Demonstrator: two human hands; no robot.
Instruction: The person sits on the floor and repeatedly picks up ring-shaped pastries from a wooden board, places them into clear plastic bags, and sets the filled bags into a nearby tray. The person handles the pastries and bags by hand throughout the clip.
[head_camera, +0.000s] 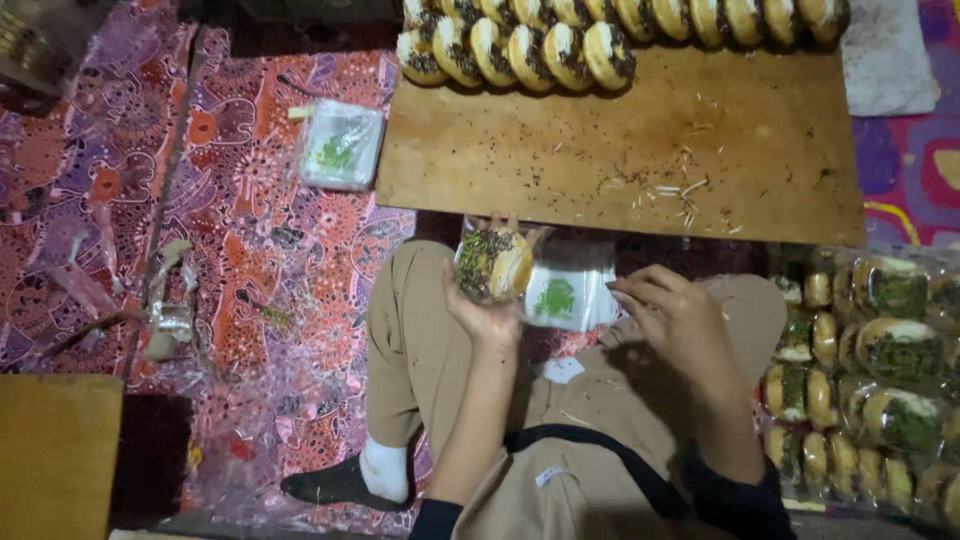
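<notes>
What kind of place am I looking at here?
Likely a home food-packing spot on the floor: a patterned mat, a wooden board lined with sprinkle-coated buns, and bagged buns piled beside.

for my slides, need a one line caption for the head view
Seated person's left hand holds a sprinkle-topped bun in a clear bag, right hand alongside.

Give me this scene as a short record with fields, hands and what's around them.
Left hand: holds a sprinkle-topped bun in a clear bag
Right hand: pinches the bag's free end, which bears a green print
Wooden board: crumbs on it, unwrapped buns in rows along its far edge
Person's right: pile of bagged buns
Person's left: stack of empty bags on patterned cloth
</notes>
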